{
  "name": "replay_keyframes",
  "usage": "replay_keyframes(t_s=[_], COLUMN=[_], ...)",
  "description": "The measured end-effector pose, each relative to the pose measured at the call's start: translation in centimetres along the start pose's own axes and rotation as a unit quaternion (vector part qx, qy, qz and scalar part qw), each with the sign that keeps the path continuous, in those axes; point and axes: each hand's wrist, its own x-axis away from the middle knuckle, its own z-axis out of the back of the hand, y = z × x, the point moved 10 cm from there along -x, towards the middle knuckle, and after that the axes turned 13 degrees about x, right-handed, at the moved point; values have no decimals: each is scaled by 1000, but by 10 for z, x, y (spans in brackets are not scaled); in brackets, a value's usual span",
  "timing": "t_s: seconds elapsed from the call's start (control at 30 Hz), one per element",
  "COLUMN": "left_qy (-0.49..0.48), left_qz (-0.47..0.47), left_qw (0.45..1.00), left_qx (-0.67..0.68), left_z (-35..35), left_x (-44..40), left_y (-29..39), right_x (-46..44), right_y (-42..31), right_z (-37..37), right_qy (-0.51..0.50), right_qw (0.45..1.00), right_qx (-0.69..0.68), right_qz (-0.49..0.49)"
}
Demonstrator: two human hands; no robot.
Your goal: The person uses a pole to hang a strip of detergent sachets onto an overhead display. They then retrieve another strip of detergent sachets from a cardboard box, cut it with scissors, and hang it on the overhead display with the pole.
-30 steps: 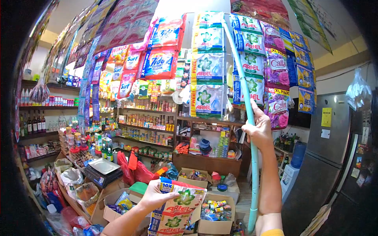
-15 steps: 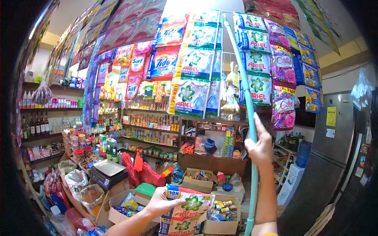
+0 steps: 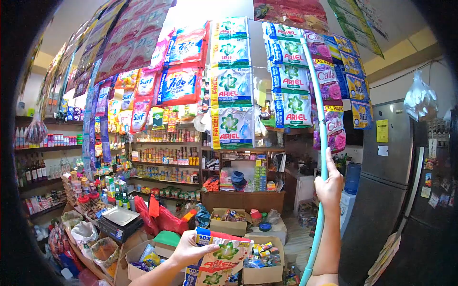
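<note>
Now, head view, left hand: the left hand [image 3: 188,251] pinches the upper left corner of a red, white and blue plastic strip of Ariel sachets [image 3: 223,259], thumb in front, fingers hidden behind.
Ariel strip: near, low in the middle, partly before an open brown cardboard box [image 3: 262,275] of small packets.
Right hand: the right hand [image 3: 329,188] grasps a long pale-turquoise pole [image 3: 322,136], index finger stretched along it.
Pole tip: high, between hanging green-and-white Ariel sachets [image 3: 293,78] and purple Calla packs [image 3: 328,76].
Far right: a tall grey metal refrigerator [image 3: 385,159].
</note>
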Motion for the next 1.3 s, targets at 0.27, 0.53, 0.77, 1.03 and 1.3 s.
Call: replay_keyframes(t_s=[0.27, 0.53, 0.77, 1.03, 1.3], left_qy=[-7, -16, 16, 23, 28], left_qz=[-6, 0, 20, 44, 38], left_qw=[997, 995, 997, 997, 998], left_qx=[76, 97, 79, 52, 51], left_z=[-57, -88, -78, -38, -19], left_x=[-9, -10, -19, -12, -11], left_y=[3, -9, -22, -33, -34], right_x=[-76, -93, -88, -48, -7], right_y=[11, 7, -2, -15, -22], right_z=[-16, -2, -23, -27, -24], right_qy=[-111, -153, -159, -97, -85], right_qw=[968, 930, 930, 962, 959], right_qx=[-224, -320, -323, -249, -266], right_qz=[31, 100, 77, 51, 44])
